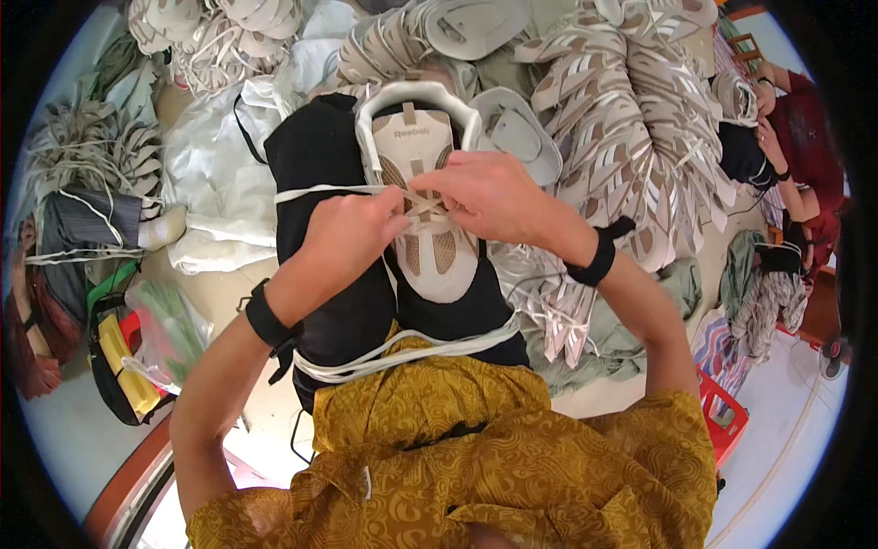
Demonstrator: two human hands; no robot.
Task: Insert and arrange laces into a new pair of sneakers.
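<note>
A beige and white shoe upper (436, 274) lies across my black-clad lap, its toe toward me and its padded collar away. Over its tongue runs a pale flat shoelace (315, 189), crossed through the eyelets, with a length stretching out to the left. My left hand (352, 227) pinches the lace at the left eyelet row, thumb and forefinger together. On the opposite side, my right hand (494, 197) has its fingers bent closely over the crossed lace; its fingertips partly hide the eyelets. A bundle of white laces (412, 352) spans my thighs, nearer to me.
Long stacks of nested shoe uppers (631, 128) fill the right. Another stack (384, 46) lies at the far middle, beside grey shoe-shaped forms (517, 133). White plastic sacking (219, 174) covers floor at left. Another person's arm (776, 137) shows at far right, above a red crate (722, 421).
</note>
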